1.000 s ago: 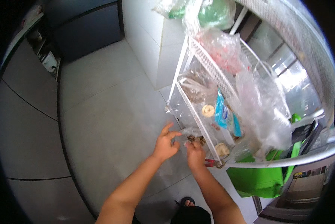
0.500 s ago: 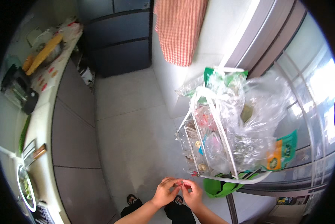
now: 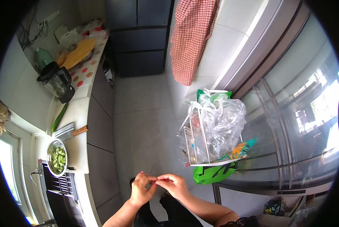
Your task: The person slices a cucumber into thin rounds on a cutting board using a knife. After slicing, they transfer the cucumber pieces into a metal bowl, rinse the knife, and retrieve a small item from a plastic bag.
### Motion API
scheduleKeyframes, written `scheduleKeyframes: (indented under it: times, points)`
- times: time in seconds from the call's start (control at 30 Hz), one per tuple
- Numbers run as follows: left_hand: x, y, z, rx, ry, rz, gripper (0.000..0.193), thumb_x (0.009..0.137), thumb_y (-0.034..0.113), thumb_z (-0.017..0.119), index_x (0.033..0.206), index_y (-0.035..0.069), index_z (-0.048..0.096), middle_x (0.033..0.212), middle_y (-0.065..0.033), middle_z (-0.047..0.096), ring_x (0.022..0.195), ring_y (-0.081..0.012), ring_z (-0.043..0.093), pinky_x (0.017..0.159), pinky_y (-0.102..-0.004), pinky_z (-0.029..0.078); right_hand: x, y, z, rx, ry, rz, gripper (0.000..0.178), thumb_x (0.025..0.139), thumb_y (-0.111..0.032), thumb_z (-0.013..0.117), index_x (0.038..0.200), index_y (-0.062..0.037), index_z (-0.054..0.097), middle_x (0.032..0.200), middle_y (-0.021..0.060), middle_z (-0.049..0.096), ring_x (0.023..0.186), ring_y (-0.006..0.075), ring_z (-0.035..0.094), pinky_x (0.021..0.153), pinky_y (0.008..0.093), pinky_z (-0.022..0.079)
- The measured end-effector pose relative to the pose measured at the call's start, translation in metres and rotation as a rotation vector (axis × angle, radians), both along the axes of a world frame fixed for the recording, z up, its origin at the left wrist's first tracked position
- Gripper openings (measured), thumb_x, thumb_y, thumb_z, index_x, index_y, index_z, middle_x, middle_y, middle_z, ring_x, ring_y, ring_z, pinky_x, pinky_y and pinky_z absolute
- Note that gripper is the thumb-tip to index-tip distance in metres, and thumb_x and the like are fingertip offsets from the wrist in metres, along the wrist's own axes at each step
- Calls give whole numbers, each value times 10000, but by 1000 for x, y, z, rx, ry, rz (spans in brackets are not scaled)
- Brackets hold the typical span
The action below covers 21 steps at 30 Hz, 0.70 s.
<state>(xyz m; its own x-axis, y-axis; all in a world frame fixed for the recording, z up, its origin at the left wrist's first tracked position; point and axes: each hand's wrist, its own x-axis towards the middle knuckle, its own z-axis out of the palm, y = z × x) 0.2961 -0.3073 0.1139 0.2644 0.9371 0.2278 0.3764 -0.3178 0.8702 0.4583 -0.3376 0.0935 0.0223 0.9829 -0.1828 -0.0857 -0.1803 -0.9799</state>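
Note:
In front of my body, above the floor, my left hand [image 3: 141, 189] and my right hand [image 3: 174, 186] meet at their fingertips. Thumb and forefinger are pinched together on each side. Anything between them is too small or too hidden to make out. To the right of my hands stands a white wire rack [image 3: 202, 140] loaded with clear plastic bags [image 3: 226, 125]. A green bag [image 3: 211, 174] hangs at its near end, and a teal and orange packet [image 3: 242, 150] lies at its edge.
Along the left runs a counter [image 3: 78, 143] with a metal bowl of cut green vegetable [image 3: 58, 158], a cleaver [image 3: 68, 131], a cucumber [image 3: 59, 117] and a blender [image 3: 58, 81]. A dark fridge [image 3: 139, 56] stands ahead. A checked cloth [image 3: 192, 41] hangs beside the glass door [image 3: 286, 132].
My view has swung left, bringing more of the counter and bowl into sight. My hands appear slightly farther left and remain joined at the fingertips.

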Motion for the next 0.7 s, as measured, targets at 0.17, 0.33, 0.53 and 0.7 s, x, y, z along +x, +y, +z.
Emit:
scheduleKeyframes:
  times: [0.17,0.33,0.53,0.7]
  points:
    - [27,-4,17,106,71,65,198,711,-24,692,874,74,636,733,-40,618,710,-255,600,948,-489,461,40,19,40,95,-343,173,310,858,-283,741,1024,-27,684,908,98,721,776,149,688,730,299,556]
    - [62,-2,10,10,-75,48,159,723,-13,693,856,60,647,729,-64,631,724,-270,610,937,-442,469,190,115,53,450,-1642,-44,499,841,-316,681,1295,-134,581,1355,202,532,1281,380,468,1105,624,237]
    - [98,5,10,-83,-122,28,106,740,33,710,828,44,652,797,-96,665,764,-279,635,699,-374,509,278,61,50,-622,-1827,577,499,831,-460,660,1216,-142,656,1197,108,655,1254,306,509,1145,633,64]
    - [156,44,15,-117,-122,-61,122,803,88,733,873,30,653,861,-106,682,819,-230,657,751,-337,505,291,18,51,27,-1679,91,425,818,-414,694,1116,-110,690,1163,109,646,1216,312,526,1120,648,150]
